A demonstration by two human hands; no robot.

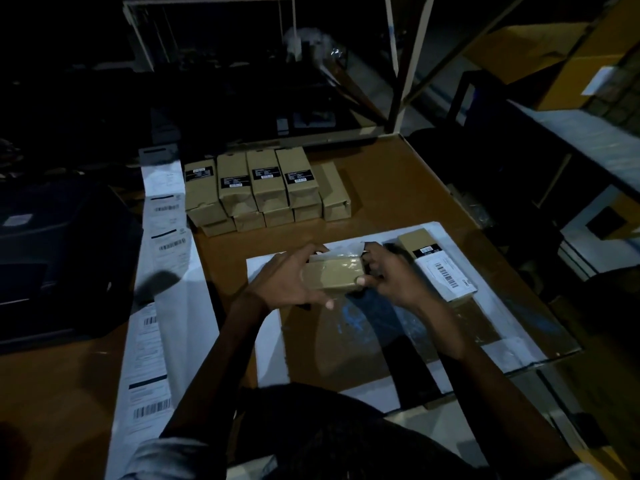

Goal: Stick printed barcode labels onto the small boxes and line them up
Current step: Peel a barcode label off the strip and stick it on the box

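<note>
1. The brown table point(398, 188) fills the dim room's middle, with a dark machine point(59, 258) sitting on its left side.
2. A large flat white-edged sheet point(485, 317) lies on the table in front of the person.
3. A long strip of printed barcode labels point(156, 306) runs down the table's left side, beside the machine.
4. At the far edge stands a stack of small boxes point(266, 188), packed side by side, black labels on the top ones.
5. One labelled box point(440, 268) lies on the sheet, just right of the hands.
6. A held box point(332, 275) sits above the sheet between both hands.
7. The left hand point(287, 278) has its grip curled round the box's left end; the right hand point(391, 275) pinches the right end, thumb on the near edge.
</note>
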